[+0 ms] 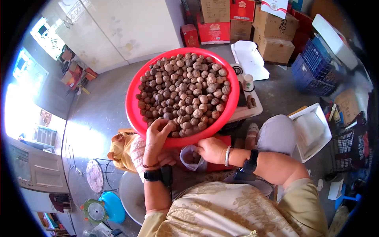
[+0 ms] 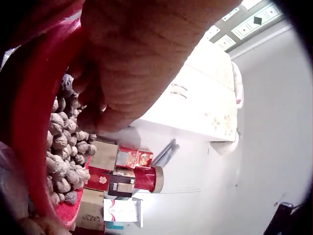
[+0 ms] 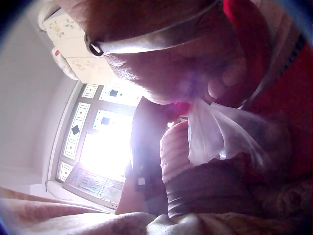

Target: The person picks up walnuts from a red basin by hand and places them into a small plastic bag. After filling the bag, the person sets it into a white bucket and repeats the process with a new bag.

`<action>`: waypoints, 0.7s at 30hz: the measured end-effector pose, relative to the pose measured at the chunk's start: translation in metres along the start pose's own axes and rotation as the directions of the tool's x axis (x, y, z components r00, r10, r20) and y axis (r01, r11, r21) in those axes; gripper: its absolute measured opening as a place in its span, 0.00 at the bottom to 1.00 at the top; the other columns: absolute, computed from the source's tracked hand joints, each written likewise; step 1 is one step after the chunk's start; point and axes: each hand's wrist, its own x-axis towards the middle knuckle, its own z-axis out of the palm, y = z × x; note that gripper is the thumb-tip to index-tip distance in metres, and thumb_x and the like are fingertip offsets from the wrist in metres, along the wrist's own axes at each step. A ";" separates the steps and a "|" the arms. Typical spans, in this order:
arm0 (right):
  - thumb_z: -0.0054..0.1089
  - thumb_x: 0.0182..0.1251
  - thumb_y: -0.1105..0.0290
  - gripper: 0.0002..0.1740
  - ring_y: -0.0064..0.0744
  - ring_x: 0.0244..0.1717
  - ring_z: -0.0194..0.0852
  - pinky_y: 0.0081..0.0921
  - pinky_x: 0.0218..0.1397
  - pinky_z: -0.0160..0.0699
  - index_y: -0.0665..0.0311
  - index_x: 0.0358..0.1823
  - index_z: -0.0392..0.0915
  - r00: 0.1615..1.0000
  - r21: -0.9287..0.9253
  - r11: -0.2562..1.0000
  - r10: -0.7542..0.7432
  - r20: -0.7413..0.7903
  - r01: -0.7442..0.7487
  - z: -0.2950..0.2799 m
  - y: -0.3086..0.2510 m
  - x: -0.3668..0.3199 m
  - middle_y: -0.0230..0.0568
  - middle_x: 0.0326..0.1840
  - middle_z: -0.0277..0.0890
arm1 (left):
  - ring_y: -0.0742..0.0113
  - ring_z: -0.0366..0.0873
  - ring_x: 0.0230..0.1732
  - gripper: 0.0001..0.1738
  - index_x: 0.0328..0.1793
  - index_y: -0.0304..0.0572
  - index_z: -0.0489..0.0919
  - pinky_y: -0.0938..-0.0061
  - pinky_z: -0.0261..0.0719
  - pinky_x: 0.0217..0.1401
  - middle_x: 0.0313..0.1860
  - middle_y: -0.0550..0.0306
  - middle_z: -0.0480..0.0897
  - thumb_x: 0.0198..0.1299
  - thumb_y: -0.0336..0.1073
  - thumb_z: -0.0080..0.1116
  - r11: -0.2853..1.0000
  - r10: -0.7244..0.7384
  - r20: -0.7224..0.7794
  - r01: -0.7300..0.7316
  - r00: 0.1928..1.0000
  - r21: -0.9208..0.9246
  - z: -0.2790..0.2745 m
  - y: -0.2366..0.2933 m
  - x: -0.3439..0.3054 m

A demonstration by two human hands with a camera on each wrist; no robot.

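A wide red plastic basin (image 1: 131,106) heaped with walnuts (image 1: 185,87) stands before me. My left hand (image 1: 157,136) reaches over its near rim, bent fingers down at the walnuts. In the left wrist view that hand (image 2: 142,63) hangs over the walnuts (image 2: 61,142), its fingertips in shadow; I cannot tell if they pinch one. Just below the rim, my right hand (image 1: 213,151) grips the edge of a thin, pale plastic bag (image 1: 188,161) with some walnuts inside. The right wrist view has the bag (image 3: 215,132) hanging in folds from the curled fingers (image 3: 227,81).
Behind the basin's right side is a white tray-like stand (image 1: 250,108) with a white cup (image 1: 248,83) and a few walnuts. A white tub (image 1: 319,136) lies beyond my right knee (image 1: 278,134). Cardboard boxes (image 1: 276,49) and blue crates (image 1: 314,71) line the back right.
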 end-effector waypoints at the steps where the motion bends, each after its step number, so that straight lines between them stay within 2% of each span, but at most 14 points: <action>1: 0.58 0.71 0.53 0.22 0.64 0.44 0.83 0.54 0.50 0.80 0.68 0.37 0.85 1.000 0.046 0.999 -0.026 0.000 0.026 -0.001 0.000 -0.001 0.63 0.37 0.83 | 0.73 0.82 0.41 0.14 0.50 0.32 0.84 0.77 0.81 0.48 0.39 0.59 0.87 0.67 0.37 0.65 0.993 -0.015 0.064 0.022 0.998 -0.119 -0.002 0.006 -0.005; 2: 0.58 0.71 0.53 0.22 0.64 0.44 0.83 0.54 0.50 0.80 0.68 0.37 0.85 1.000 0.052 0.998 -0.028 0.004 0.027 0.002 0.000 0.000 0.63 0.37 0.83 | 0.73 0.82 0.41 0.14 0.50 0.32 0.84 0.77 0.81 0.48 0.39 0.59 0.87 0.67 0.37 0.65 0.993 -0.020 0.063 0.027 0.998 -0.113 -0.006 0.008 -0.009; 4: 0.58 0.73 0.58 0.17 0.61 0.40 0.83 0.51 0.44 0.80 0.65 0.36 0.83 0.999 -0.016 0.999 -0.042 0.011 0.042 0.000 0.000 0.000 0.57 0.34 0.83 | 0.73 0.83 0.43 0.13 0.50 0.31 0.83 0.77 0.81 0.49 0.41 0.58 0.87 0.68 0.36 0.64 0.998 -0.046 0.101 0.050 0.994 -0.035 -0.009 0.016 -0.016; 7: 0.58 0.73 0.57 0.18 0.61 0.40 0.83 0.51 0.44 0.80 0.66 0.36 0.83 0.999 -0.049 0.998 -0.048 -0.002 0.048 -0.009 -0.009 -0.005 0.58 0.34 0.83 | 0.73 0.83 0.44 0.13 0.51 0.30 0.83 0.77 0.81 0.51 0.42 0.57 0.87 0.68 0.34 0.64 0.997 -0.077 0.192 0.072 0.978 0.033 -0.011 0.039 -0.027; 10: 0.59 0.73 0.56 0.18 0.62 0.40 0.83 0.52 0.44 0.80 0.66 0.35 0.83 1.000 -0.043 0.999 -0.022 0.004 0.022 -0.008 -0.010 -0.005 0.58 0.34 0.82 | 0.72 0.83 0.44 0.13 0.52 0.30 0.82 0.76 0.82 0.53 0.42 0.56 0.87 0.67 0.33 0.65 0.988 -0.118 0.298 0.142 0.947 -0.059 -0.014 0.039 -0.032; 11: 0.58 0.74 0.55 0.19 0.62 0.39 0.83 0.52 0.44 0.79 0.66 0.35 0.83 1.000 -0.033 0.999 -0.013 -0.003 0.013 -0.009 -0.010 -0.006 0.58 0.34 0.82 | 0.72 0.84 0.43 0.13 0.52 0.30 0.82 0.76 0.84 0.50 0.41 0.56 0.87 0.67 0.32 0.66 0.992 -0.123 0.299 0.123 0.946 0.017 -0.014 0.041 -0.033; 12: 0.58 0.74 0.55 0.19 0.62 0.39 0.83 0.52 0.44 0.79 0.66 0.35 0.83 1.000 -0.034 0.999 -0.010 -0.006 0.010 -0.008 -0.010 -0.005 0.58 0.34 0.82 | 0.72 0.84 0.43 0.13 0.52 0.30 0.82 0.76 0.84 0.50 0.41 0.56 0.87 0.67 0.32 0.66 0.993 -0.120 0.304 0.121 0.945 0.016 -0.014 0.043 -0.036; 14: 0.57 0.74 0.55 0.20 0.62 0.39 0.82 0.52 0.43 0.79 0.67 0.35 0.83 0.999 -0.034 0.999 -0.037 -0.015 0.036 -0.007 -0.009 -0.005 0.59 0.34 0.82 | 0.72 0.84 0.41 0.13 0.52 0.30 0.82 0.76 0.85 0.45 0.40 0.57 0.87 0.67 0.32 0.66 0.963 -0.185 0.402 0.247 0.897 -0.107 -0.013 0.046 -0.042; 15: 0.57 0.74 0.55 0.20 0.62 0.39 0.82 0.52 0.43 0.79 0.67 0.35 0.83 0.999 -0.034 0.999 -0.035 -0.016 0.034 -0.008 -0.009 -0.006 0.59 0.34 0.82 | 0.72 0.84 0.41 0.13 0.52 0.30 0.82 0.76 0.85 0.45 0.40 0.57 0.87 0.67 0.32 0.66 0.963 -0.185 0.404 0.247 0.896 -0.107 -0.012 0.051 -0.043; 17: 0.57 0.74 0.55 0.20 0.61 0.39 0.83 0.52 0.43 0.80 0.67 0.35 0.83 0.999 -0.028 0.999 -0.029 0.017 0.029 -0.010 -0.010 -0.005 0.59 0.34 0.82 | 0.74 0.83 0.38 0.14 0.51 0.31 0.82 0.78 0.83 0.40 0.38 0.59 0.86 0.65 0.34 0.67 0.947 -0.318 0.430 0.309 0.845 0.093 -0.012 0.060 -0.045; 18: 0.57 0.74 0.55 0.20 0.61 0.39 0.83 0.52 0.43 0.80 0.67 0.35 0.83 0.999 -0.023 0.999 -0.033 0.023 0.034 -0.009 -0.009 -0.004 0.59 0.34 0.82 | 0.74 0.83 0.38 0.14 0.51 0.31 0.82 0.78 0.83 0.40 0.38 0.59 0.86 0.65 0.34 0.67 0.944 -0.325 0.424 0.314 0.845 0.096 -0.012 0.056 -0.045; 20: 0.58 0.73 0.56 0.19 0.61 0.39 0.83 0.51 0.43 0.80 0.67 0.35 0.83 0.999 -0.042 0.998 -0.039 0.007 0.039 -0.006 -0.005 -0.003 0.59 0.34 0.82 | 0.77 0.81 0.35 0.15 0.51 0.32 0.83 0.80 0.81 0.37 0.36 0.61 0.85 0.63 0.35 0.69 0.969 -0.229 0.472 0.154 0.852 0.191 -0.013 0.046 -0.044; 21: 0.59 0.72 0.57 0.19 0.61 0.39 0.83 0.52 0.43 0.80 0.67 0.34 0.83 1.000 -0.040 0.999 -0.016 0.001 0.016 -0.009 -0.010 -0.005 0.59 0.34 0.82 | 0.74 0.82 0.40 0.14 0.53 0.34 0.83 0.77 0.83 0.46 0.40 0.60 0.86 0.63 0.32 0.68 0.964 -0.219 0.502 0.106 0.837 0.245 -0.014 0.057 -0.045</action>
